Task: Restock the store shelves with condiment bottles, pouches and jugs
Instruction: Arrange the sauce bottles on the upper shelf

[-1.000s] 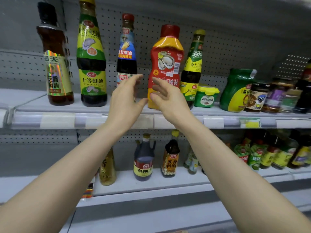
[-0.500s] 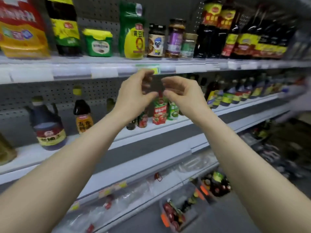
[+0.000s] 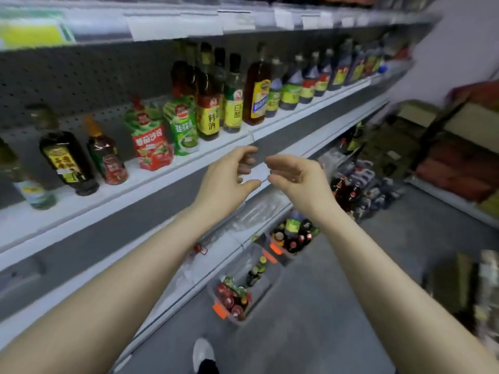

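My left hand (image 3: 229,176) and my right hand (image 3: 299,179) hang side by side in the air in front of the middle shelf (image 3: 189,168), fingers loosely curled and holding nothing. On that shelf stand a red tomato sauce pouch (image 3: 151,144), a green pouch (image 3: 183,125), dark bottles (image 3: 67,160) at the left and a long row of yellow-labelled bottles (image 3: 232,103) running to the right. Below my hands, on the floor, sit clear plastic bins of small bottles (image 3: 235,298) with orange latches, and a second bin (image 3: 294,233) behind it.
An upper shelf rail with price tags (image 3: 172,25) runs across the top. More bottles (image 3: 353,190) stand on the floor at the shelf's foot. Cardboard boxes (image 3: 459,122) lie at the right. My shoe (image 3: 204,352) shows on the grey floor.
My view has swung down and to the right, from the top shelf with the red oyster sauce bottle to the middle shelf and floor bins. Both hands have dropped away from that bottle, still empty.
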Available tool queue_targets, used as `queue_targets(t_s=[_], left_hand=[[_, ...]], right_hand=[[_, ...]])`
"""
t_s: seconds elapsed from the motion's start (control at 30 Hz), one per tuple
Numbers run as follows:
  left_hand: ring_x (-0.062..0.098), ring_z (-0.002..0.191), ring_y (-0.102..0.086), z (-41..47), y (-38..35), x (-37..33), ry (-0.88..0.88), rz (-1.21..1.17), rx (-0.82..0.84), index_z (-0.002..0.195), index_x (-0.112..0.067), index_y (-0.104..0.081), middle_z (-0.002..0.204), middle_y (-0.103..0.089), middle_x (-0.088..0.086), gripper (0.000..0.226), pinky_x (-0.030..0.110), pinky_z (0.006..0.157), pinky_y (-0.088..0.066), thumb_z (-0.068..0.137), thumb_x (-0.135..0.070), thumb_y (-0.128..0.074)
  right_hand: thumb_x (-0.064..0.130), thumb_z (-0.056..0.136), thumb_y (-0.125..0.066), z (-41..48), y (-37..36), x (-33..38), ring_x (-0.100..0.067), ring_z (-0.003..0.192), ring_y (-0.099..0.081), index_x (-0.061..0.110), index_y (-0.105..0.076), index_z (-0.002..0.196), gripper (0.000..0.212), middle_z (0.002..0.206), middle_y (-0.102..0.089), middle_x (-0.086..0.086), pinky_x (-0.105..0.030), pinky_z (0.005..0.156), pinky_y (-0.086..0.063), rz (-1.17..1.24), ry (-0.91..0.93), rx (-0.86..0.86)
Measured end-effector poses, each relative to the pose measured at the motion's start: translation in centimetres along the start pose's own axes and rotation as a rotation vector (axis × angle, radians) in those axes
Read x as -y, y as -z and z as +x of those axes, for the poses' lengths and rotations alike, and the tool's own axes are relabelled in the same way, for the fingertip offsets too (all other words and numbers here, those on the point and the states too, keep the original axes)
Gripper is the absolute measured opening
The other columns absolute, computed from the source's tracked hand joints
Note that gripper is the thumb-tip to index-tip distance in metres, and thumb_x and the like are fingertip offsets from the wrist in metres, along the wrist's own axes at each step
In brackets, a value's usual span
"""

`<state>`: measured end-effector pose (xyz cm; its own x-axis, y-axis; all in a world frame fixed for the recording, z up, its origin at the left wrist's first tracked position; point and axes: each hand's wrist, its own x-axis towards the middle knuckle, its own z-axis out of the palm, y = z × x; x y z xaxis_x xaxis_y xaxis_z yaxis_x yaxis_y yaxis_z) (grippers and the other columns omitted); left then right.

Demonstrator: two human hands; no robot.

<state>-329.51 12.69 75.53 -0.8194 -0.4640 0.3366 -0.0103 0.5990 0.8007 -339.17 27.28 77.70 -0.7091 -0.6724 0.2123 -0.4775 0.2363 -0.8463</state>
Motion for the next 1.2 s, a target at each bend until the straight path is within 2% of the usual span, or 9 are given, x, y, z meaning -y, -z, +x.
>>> queue_targets(t_s=[0.17,0.33,0.47,0.57,0.73,0.8,0.9,1.07,1.2], left_hand=[[0.006,0.097,-0.064,3.3,-5.2,4.3,0.059,-0.053,0.123,0.132,-0.027,-0.055,0.109,-0.064,-0.009,0.058,0.032,0.087,-0.057,0.080,-0.014,-0.078],[0.011,0.097,-0.066,6.8,-8.6,8.4,0.144,-0.128,0.204,0.131,-0.022,-0.056,0.107,-0.065,-0.006,0.053,0.035,0.090,-0.055,0.083,-0.008,-0.074],[0.014,0.097,-0.066,8.9,-11.1,12.2,0.244,-0.172,0.277,0.131,-0.018,-0.057,0.109,-0.066,-0.001,0.053,0.032,0.092,-0.054,0.083,-0.002,-0.073],[0.004,0.093,-0.064,9.4,-13.6,15.3,0.272,-0.152,0.316,0.130,-0.019,-0.058,0.103,-0.066,-0.008,0.054,0.022,0.088,-0.053,0.082,-0.001,-0.074],[0.007,0.099,-0.065,7.8,-19.0,20.5,0.369,-0.148,0.412,0.130,-0.026,-0.057,0.107,-0.066,-0.010,0.051,0.027,0.090,-0.053,0.084,-0.012,-0.074],[0.005,0.098,-0.065,6.9,-21.1,22.9,0.434,-0.160,0.403,0.128,-0.028,-0.058,0.105,-0.066,-0.013,0.049,0.024,0.087,-0.053,0.084,-0.014,-0.076],[-0.001,0.096,-0.064,5.6,-24.0,26.8,0.516,-0.164,0.380,0.121,-0.035,-0.057,0.102,-0.066,-0.018,0.051,0.023,0.086,-0.054,0.082,-0.009,-0.077],[0.000,0.098,-0.065,2.1,-29.1,34.7,0.623,-0.109,0.358,0.122,-0.034,-0.056,0.104,-0.067,-0.016,0.055,0.025,0.090,-0.054,0.081,-0.002,-0.077],[-0.001,0.095,-0.066,-1.3,-33.8,41.3,0.714,-0.121,0.378,0.123,-0.028,-0.058,0.105,-0.068,-0.013,0.057,0.026,0.087,-0.055,0.079,0.003,-0.076]], right_hand=[[0.003,0.091,-0.068,2.1,-0.1,-7.0,-0.006,0.104,-0.069,0.034,-0.069,0.108,0.036,0.107,-0.074,0.010,-0.036,0.099,-0.054,0.019,-0.120,-0.028],[0.000,0.091,-0.068,4.7,-0.7,-13.4,-0.012,0.107,-0.070,0.021,-0.071,0.118,0.034,0.111,-0.075,0.005,-0.042,0.099,-0.055,0.051,-0.276,-0.041],[-0.004,0.091,-0.067,6.1,-1.9,-18.2,-0.002,0.098,-0.070,0.023,-0.071,0.112,0.034,0.106,-0.074,0.007,-0.027,0.089,-0.056,0.103,-0.391,-0.062],[-0.004,0.088,-0.070,5.8,-2.8,-21.7,0.010,0.088,-0.068,0.027,-0.069,0.105,0.035,0.100,-0.073,0.011,-0.012,0.078,-0.051,0.154,-0.484,-0.091],[-0.002,0.090,-0.070,4.7,-4.5,-29.1,0.004,0.092,-0.070,0.043,-0.070,0.094,0.045,0.091,-0.075,0.021,-0.021,0.086,-0.056,0.175,-0.636,-0.100],[-0.003,0.089,-0.070,4.6,-5.6,-32.4,0.005,0.091,-0.069,0.045,-0.069,0.092,0.048,0.088,-0.074,0.026,-0.023,0.090,-0.055,0.184,-0.695,-0.090],[-0.007,0.089,-0.068,4.7,-7.8,-37.4,-0.008,0.099,-0.068,0.035,-0.068,0.101,0.043,0.103,-0.073,0.013,-0.027,0.096,-0.053,0.226,-0.751,-0.039],[-0.013,0.088,-0.065,3.9,-12.1,-46.6,-0.017,0.096,-0.064,0.015,-0.069,0.112,0.038,0.109,-0.069,-0.002,-0.009,0.081,-0.049,0.241,-0.835,0.023],[-0.017,0.088,-0.062,2.7,-15.7,-54.0,-0.021,0.090,-0.064,0.015,-0.066,0.112,0.040,0.107,-0.068,-0.007,-0.015,0.081,-0.051,0.225,-0.887,0.054]])
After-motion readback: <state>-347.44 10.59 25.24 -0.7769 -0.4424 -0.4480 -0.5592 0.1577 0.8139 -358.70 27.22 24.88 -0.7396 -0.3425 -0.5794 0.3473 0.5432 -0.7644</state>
